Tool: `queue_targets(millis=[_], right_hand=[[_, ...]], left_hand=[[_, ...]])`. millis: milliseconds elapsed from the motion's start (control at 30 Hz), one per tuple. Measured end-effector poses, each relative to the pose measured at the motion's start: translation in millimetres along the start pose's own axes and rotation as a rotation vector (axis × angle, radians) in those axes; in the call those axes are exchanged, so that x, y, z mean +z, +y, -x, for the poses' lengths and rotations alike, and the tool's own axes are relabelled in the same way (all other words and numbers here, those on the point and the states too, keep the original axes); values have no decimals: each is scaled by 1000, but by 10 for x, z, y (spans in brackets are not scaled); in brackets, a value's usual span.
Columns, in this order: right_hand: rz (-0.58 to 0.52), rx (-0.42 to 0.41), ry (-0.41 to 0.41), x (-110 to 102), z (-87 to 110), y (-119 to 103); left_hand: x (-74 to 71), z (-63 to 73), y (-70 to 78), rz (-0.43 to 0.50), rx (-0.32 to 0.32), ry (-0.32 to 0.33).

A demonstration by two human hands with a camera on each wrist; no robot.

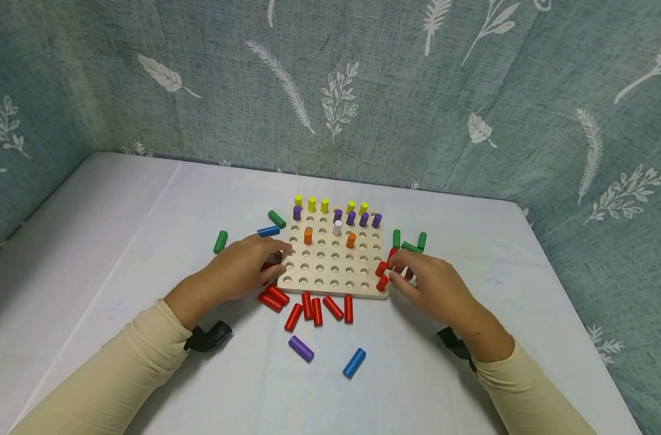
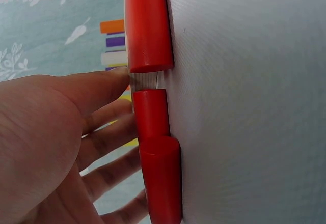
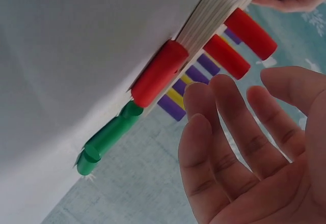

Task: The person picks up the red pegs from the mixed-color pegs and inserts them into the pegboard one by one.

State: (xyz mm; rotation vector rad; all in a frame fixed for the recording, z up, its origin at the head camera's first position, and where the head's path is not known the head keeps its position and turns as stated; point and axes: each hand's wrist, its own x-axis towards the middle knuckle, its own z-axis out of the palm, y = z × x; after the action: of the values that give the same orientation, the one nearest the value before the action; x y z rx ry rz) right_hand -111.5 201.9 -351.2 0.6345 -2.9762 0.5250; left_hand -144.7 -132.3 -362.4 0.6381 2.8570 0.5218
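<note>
A pale wooden pegboard (image 1: 336,291) with rows of holes lies on the table. At its left edge is my left hand (image 1: 246,266), thumb and fingertips at the board's side, fingers relaxed. Red pegs (image 2: 147,25) lie close by it in the left wrist view. My right hand (image 1: 431,281) hovers beside the right edge, fingers loosely bent and holding nothing, as its palm (image 3: 265,198) shows in the right wrist view. Close to those fingertips, a front red peg (image 1: 382,283) and another red peg (image 1: 381,268) stand in the board. A loose red peg (image 3: 160,74) lies alongside.
Yellow pegs (image 1: 311,204), purple pegs (image 1: 364,219), two orange pegs (image 1: 308,235) and a white peg (image 1: 337,228) stand in the board. Around it lie several red pegs (image 1: 316,312), green pegs (image 1: 220,241), blue pegs (image 1: 354,363) and a purple peg (image 1: 301,348). A patterned curtain (image 1: 385,96) hangs behind.
</note>
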Motion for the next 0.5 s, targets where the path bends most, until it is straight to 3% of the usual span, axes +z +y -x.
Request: queue_targets(millis=[500], right_hand=[[20,86,-54,13,-37,131]], left_hand=[[-7,-7,8,-1,-10,-8]])
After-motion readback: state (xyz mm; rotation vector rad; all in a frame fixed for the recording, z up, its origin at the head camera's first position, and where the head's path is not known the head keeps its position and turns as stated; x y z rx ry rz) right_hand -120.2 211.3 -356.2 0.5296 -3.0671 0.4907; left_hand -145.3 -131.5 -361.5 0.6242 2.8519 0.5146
